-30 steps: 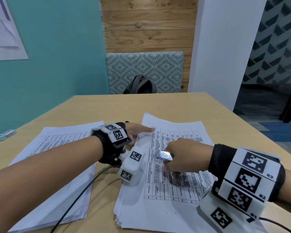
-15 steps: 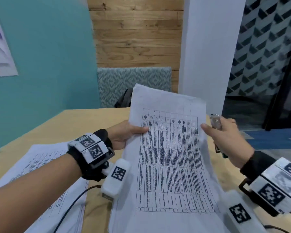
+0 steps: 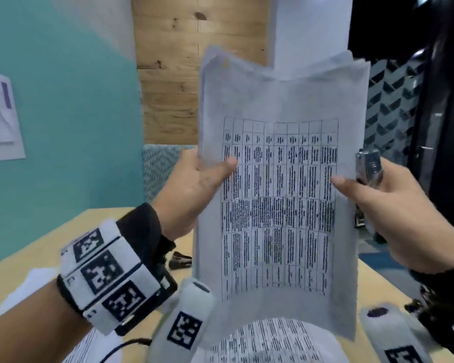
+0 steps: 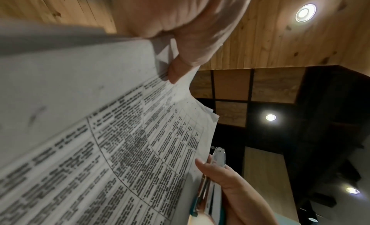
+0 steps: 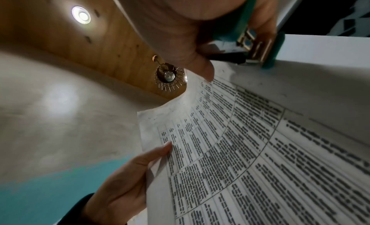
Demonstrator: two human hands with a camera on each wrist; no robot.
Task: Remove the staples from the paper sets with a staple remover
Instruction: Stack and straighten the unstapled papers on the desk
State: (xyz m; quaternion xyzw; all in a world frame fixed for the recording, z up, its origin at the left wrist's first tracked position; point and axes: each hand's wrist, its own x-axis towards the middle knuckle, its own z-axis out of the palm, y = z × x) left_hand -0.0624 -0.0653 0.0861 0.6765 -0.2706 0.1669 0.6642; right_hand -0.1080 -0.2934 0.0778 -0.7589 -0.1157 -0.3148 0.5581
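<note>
Head view: a set of white printed sheets with a black-ruled table [image 3: 278,205] is held upright in the air above the light wooden desk [image 3: 37,260], bowed slightly along its length. The left hand [image 3: 194,189] pinches the set's left edge, thumb on the printed face, fingers behind. The right hand [image 3: 393,213] pinches the right edge the same way, thumb tip on the table's last column, and also grips a silver metal staple remover [image 3: 370,166] with teal parts against the palm, its metal end pointing up just beside the paper edge. The top sheets are fanned unevenly at the upper right corner.

Left wrist view: thumb clamped on the paper set [image 4: 120,149]; the staple remover [image 4: 218,157] shows at the far edge in the other hand.

Right wrist view: teal body of the tool [image 5: 248,20] is wrapped by curled fingers.

More printed sheets [image 3: 268,341] lie flat at the desk's near edge. A small dark object [image 3: 180,260] lies on the desk behind the left wrist; identity unclear.
</note>
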